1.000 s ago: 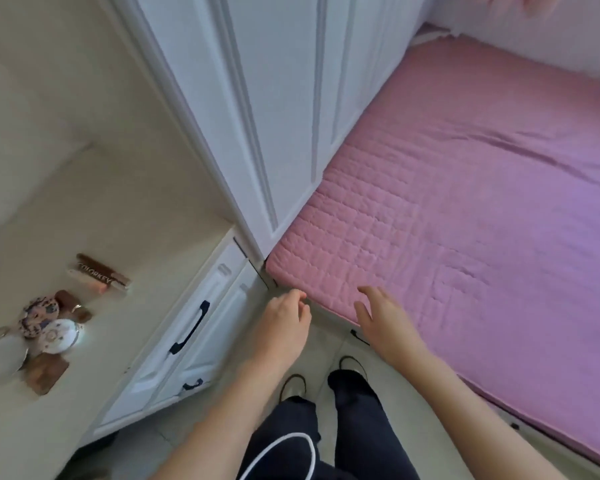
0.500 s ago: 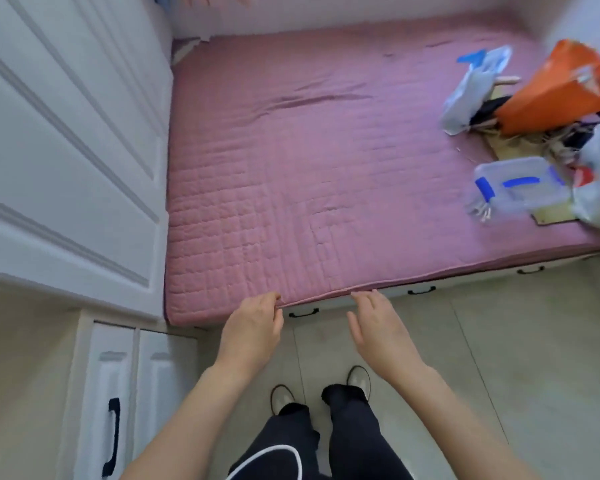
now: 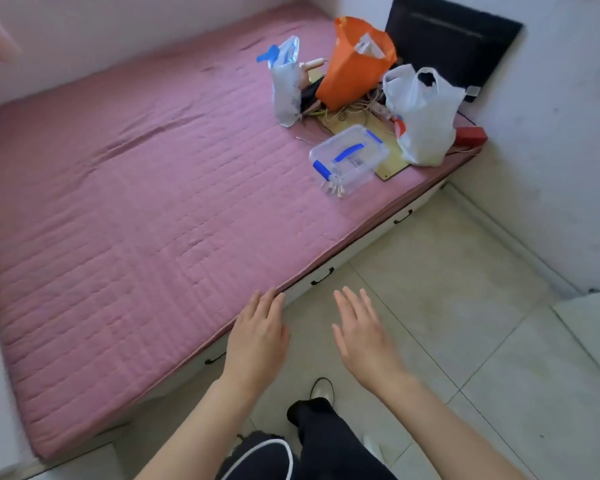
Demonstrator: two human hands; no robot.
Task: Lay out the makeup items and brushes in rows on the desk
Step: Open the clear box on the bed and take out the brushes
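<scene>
Head view: left hand (image 3: 257, 337) and right hand (image 3: 361, 337) flat-fingered, empty, seemingly above the mattress (image 3: 136, 220) edge.

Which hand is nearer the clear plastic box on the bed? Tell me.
Right. The right hand hangs over the floor almost straight below the clear box; the left hand is at the mattress edge, further left.

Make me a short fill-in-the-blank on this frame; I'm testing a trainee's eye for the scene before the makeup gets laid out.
1. The clear plastic box has a handle coloured ____.
2. It lies on a quilted mattress coloured ____.
3. The tall bag behind the box is ____.
4. Left hand and right hand both hold ____.

Missing words: blue; pink; orange; nothing
</scene>
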